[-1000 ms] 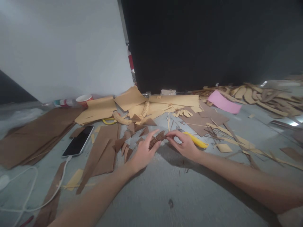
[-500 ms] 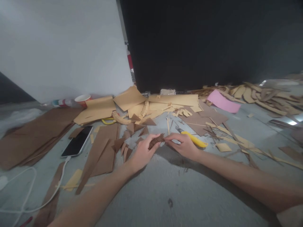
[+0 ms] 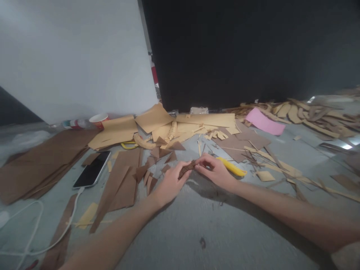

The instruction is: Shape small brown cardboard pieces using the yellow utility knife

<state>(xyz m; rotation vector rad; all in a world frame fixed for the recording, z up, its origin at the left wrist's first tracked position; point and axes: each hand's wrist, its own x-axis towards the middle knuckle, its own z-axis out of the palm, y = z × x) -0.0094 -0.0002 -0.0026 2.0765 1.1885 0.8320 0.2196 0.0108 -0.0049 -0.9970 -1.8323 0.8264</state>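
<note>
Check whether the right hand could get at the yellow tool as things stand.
Likely yes: the yellow tool lies beside the right hand, with nothing seen lying on its handle, though that hand is at the ridged brown piece and might have to leave it.

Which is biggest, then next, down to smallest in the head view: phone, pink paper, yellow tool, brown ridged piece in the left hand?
1. Phone and pink paper: too alike to rank
2. Yellow tool
3. Brown ridged piece, partly hidden
</note>
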